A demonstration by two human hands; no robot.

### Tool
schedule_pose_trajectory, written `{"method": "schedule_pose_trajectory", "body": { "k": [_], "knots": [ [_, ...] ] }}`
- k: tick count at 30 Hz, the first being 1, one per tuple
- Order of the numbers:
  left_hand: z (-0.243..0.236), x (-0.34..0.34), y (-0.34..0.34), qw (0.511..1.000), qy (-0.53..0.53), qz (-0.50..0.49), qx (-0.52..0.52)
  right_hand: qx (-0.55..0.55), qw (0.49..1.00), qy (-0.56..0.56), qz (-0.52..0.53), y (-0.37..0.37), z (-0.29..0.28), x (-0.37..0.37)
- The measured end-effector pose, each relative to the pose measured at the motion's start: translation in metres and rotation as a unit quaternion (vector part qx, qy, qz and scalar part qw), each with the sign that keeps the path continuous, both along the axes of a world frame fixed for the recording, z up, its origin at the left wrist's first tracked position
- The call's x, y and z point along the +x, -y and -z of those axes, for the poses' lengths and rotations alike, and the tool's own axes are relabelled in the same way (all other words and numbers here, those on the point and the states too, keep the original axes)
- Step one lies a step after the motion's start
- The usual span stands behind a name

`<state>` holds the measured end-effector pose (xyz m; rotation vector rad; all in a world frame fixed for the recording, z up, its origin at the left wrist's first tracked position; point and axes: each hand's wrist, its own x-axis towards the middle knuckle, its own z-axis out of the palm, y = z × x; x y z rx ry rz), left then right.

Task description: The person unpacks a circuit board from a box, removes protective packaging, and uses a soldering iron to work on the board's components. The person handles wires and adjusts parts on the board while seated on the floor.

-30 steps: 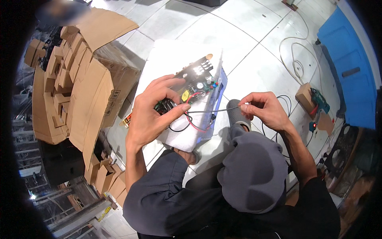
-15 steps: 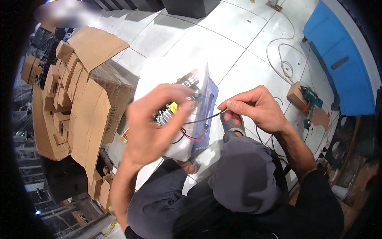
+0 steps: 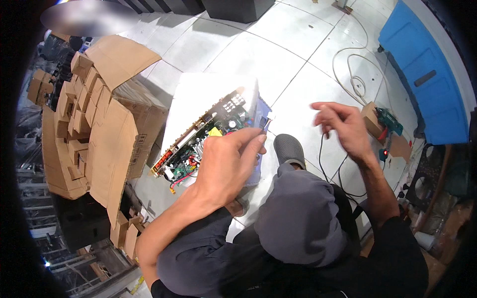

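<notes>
My left hand (image 3: 231, 159) is closed in a pinch over the right end of a circuit board, gripping what looks like a thin black cable with a small white connector (image 3: 271, 116) just beyond the fingertips. The green circuit board (image 3: 211, 130), with a metal edge strip, coils and red and yellow parts, lies slantwise on a white foam-like block (image 3: 196, 92). That block rests on a blue-purple plastic bin (image 3: 256, 169). Off to the right, my right hand (image 3: 343, 128) hangs in the air, fingers loosely bent and apart, with nothing visible in it.
An open carton (image 3: 117, 149) full of small cardboard boxes stands at the left. A green glue gun (image 3: 388, 121) leans on a small cardboard box (image 3: 368, 116) at the right, near black cables (image 3: 322, 156) and a pale cord (image 3: 355, 82). A blue panel (image 3: 427, 74) stands far right.
My right hand has let go of the black cable and moved right. My left hand has shifted right and down and now pinches near the cable's end, uncovering more of the circuit board.
</notes>
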<state>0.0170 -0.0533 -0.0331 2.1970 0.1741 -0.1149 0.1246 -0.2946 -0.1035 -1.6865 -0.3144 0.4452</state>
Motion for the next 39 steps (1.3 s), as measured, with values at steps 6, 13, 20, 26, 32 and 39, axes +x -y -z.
{"method": "schedule_pose_trajectory", "body": {
  "k": [6, 13, 20, 26, 32, 39],
  "knots": [
    [0.013, 0.001, 0.005, 1.0, -0.004, 0.008, -0.017, -0.338, 0.887, 0.092, 0.301, 0.196, 0.129, 0.035],
    [0.007, -0.004, 0.012, 0.994, 0.072, 0.046, 0.075, -0.446, 0.766, 0.193, 0.422, 0.311, 0.184, 0.012],
    [0.018, 0.002, 0.011, 0.982, 0.108, 0.097, 0.123, -0.013, 0.997, 0.005, 0.073, 0.06, 0.013, -0.026],
    [0.022, -0.001, 0.012, 0.972, 0.156, 0.119, 0.128, 0.008, 0.996, -0.033, -0.083, -0.028, -0.007, -0.025],
    [0.026, -0.003, 0.011, 0.974, 0.156, 0.111, 0.123, 0.178, 0.938, -0.289, -0.069, -0.037, 0.006, -0.022],
    [0.033, -0.003, 0.007, 0.971, 0.172, 0.122, 0.11, 0.311, 0.856, -0.402, -0.096, -0.043, 0.012, -0.024]
  ]
}}
